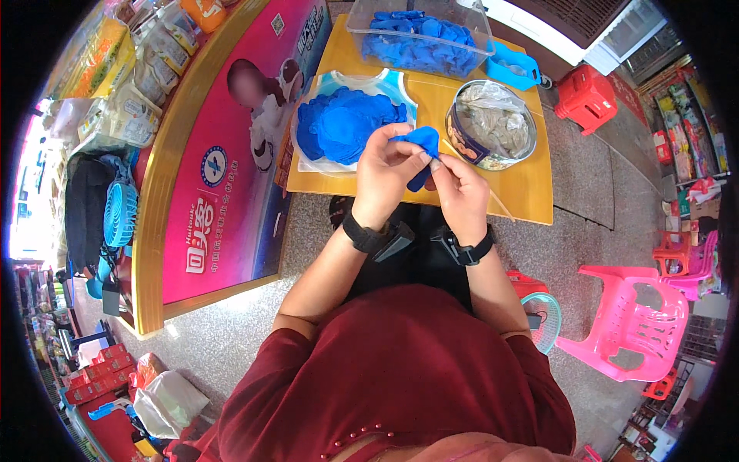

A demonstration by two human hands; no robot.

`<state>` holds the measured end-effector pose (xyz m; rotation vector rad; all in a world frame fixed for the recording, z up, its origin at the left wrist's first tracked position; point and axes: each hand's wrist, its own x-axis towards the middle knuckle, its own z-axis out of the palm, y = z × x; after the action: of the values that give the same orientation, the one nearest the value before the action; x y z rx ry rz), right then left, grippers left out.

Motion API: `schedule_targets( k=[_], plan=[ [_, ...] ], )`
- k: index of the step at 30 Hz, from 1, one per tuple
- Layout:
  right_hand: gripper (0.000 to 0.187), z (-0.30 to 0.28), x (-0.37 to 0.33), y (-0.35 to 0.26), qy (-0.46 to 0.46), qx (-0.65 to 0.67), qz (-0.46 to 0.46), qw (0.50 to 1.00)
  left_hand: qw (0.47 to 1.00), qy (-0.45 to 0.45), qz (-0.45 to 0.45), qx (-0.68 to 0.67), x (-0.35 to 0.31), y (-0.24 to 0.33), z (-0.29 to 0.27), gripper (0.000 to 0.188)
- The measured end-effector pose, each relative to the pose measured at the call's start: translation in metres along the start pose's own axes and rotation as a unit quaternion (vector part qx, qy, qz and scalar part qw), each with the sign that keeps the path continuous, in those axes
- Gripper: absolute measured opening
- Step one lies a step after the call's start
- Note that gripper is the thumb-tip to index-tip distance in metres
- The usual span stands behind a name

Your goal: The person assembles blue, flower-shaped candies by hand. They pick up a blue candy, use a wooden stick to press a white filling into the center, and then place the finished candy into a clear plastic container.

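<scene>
Both hands pinching a small blue piece, centre frame, just above table's near edge.

We judge the blue piece point(419, 146) to be v. light, thin & floppy, prob. a bit slick – it sags between our fingers, so best held at the edges w/ fingertips, not squeezed mid-body. Left hand point(385, 173) closed in a pinch on its upper left side; right hand point(459, 189) pinches the lower right part, thumb & forefinger together. Piece sits between the two hands, touching both, raised off the yellow table point(531, 189). More blue pieces lie heaped on a white tray point(308, 162) just left of the hands; round tin point(493, 123) to the upper right; clear tub point(419, 35) at top centre.
</scene>
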<state>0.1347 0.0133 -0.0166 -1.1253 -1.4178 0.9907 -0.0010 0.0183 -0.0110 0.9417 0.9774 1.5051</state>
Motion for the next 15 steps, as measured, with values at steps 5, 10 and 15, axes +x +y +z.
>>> schedule_targets(
  k=[5,10,15],
  plan=[
    [0.013,0.001,-0.002,-0.001,0.018,0.048,0.017,0.999,0.989,0.028,0.127,0.073,-0.006,-0.011,0.006,0.039],
    [0.013,0.003,-0.001,-0.003,0.054,0.074,-0.014,0.996,0.983,0.020,0.151,0.101,-0.007,-0.027,0.007,0.025],
    [0.013,0.004,-0.004,0.006,0.055,0.016,-0.064,0.996,0.993,0.007,0.106,0.053,-0.006,-0.028,0.007,0.010]
  ],
)
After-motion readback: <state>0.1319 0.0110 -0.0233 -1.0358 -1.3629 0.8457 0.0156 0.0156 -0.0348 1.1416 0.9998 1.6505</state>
